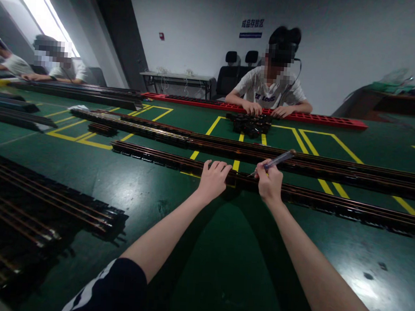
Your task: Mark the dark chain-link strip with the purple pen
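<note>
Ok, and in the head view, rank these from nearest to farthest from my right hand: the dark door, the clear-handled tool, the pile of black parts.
1. Clear-handled tool: held in the fingers of your right hand.
2. Pile of black parts: ahead, slightly left, farther across the green table.
3. Dark door: far left, in the back wall.

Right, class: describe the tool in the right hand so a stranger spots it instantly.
On the green table marked with yellow lines, find the long dark strip under the left hand. Beside that hand, the right hand grips a slim tool with a pale, clear-looking handle. That short handle, tilted up to the right, stands out against the long dark strips around it.
</note>
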Available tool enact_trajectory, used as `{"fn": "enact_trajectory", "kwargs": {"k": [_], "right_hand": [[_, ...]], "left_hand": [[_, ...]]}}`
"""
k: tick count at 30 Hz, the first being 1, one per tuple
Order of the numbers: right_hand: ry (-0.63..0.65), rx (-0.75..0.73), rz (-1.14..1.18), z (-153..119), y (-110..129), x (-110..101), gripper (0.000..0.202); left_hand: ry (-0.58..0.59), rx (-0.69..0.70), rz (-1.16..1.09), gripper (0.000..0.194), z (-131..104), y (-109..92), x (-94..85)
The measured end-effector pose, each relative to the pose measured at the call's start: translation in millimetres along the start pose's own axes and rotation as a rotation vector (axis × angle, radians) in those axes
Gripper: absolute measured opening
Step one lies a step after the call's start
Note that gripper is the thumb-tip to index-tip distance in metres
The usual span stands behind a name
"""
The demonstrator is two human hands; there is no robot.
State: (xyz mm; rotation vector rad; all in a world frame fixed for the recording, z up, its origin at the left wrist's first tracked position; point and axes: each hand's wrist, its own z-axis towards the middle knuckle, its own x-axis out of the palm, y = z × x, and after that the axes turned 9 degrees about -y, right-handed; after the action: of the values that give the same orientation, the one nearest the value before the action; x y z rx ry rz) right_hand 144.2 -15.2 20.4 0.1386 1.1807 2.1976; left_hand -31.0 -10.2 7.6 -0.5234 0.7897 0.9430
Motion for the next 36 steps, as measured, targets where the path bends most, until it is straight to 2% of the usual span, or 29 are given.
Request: {"fn": "enact_trajectory", "kwargs": {"k": [11,18,29,36], "right_hand": [[0.114,-0.051,-0.074,-4.0,8.0,3.9,0.033],[0.037,-0.039,-0.083,-2.4,3.2,1.4,0.035],[0.047,-0.036,-0.085,-2.1,1.7,2.3,0.038],[0.045,-0.037,-0.099,-1.7,0.8,1.9,0.035]], "left_hand": [[0.023,-0.045,-0.077,0.039,1.1,3.0,-0.2],[0.038,-0.010,-0.123,0.036,1.1,2.7,-1.9],[0.030,0.034,-0.032,0.043,0.5,2.6,1.6],[0.008,0.040,0.005,0.036,-0.1,2.6,3.4]]}}
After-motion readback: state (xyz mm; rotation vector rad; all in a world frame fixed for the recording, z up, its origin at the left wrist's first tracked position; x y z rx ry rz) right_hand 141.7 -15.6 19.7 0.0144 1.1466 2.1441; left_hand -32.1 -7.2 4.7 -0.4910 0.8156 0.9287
